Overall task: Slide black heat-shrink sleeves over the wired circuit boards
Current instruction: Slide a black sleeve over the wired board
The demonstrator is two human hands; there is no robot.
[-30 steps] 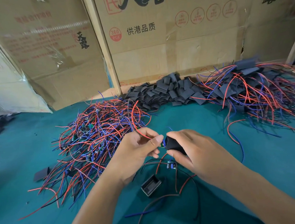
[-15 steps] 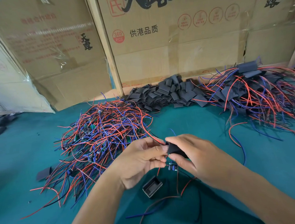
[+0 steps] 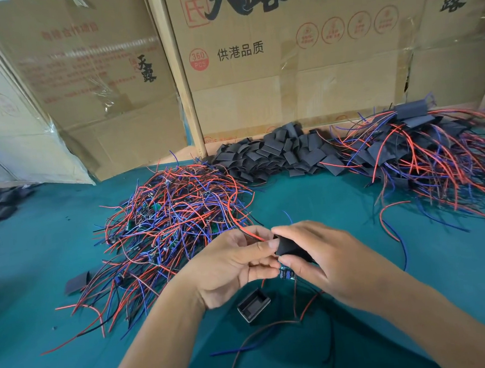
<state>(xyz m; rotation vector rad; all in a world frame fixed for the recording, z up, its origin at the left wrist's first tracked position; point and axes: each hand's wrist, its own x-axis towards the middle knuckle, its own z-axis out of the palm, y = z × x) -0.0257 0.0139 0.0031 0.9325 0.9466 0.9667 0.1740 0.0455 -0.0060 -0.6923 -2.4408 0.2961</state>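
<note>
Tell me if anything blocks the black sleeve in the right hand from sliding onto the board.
Nothing visible does. The right hand pinches the black sleeve, the left hand holds the red wire, and the small board shows just below the sleeve, between both hands.

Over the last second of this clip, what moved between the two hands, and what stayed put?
The left hand closed in on the right hand, and the green board end seen earlier has gone into the black sleeve. The right hand still pinches the sleeve; the left still holds the red wire. The open sleeve on the mat and the wire piles did not shift.
</note>
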